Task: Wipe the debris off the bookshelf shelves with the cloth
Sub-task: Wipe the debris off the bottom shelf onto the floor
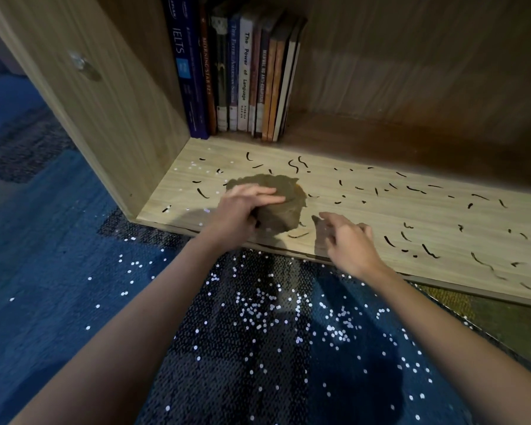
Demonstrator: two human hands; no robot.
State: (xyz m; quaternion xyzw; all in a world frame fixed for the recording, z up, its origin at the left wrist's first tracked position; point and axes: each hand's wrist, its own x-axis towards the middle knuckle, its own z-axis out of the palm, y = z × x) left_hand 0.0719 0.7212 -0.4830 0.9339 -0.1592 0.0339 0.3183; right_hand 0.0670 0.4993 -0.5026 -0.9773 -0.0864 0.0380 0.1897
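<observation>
- A row of books (258,75) stands upright at the back left of the bookshelf shelf (380,210), against the side panel (114,96).
- The dark blue spine (184,65) at the left end reads "IELTS". A brown spine (207,69) reads "MORNING STAR", and a white spine (245,78) reads "The Power of Language". The other titles are too small or dim to read surely.
- The cloth (284,207), olive-brown and bunched, lies on the shelf near its front edge, left of the middle and in front of the books.
- The left hand (242,210) grips the cloth. Its fingers (258,191) lie across the top of the bunch, and the thumb tucks in at the near side.
- The right hand (350,243) is just right of the cloth, over the shelf's front edge. Its fingers (330,216) are loosely spread and hold nothing.
- Both forearms reach forward from the bottom of the view.
- Black strands (414,189) are scattered over the shelf around the cloth and far to its right.
- White specks (258,311) dot the blue carpet (59,271) below, and a few lie on the shelf's left part.
</observation>
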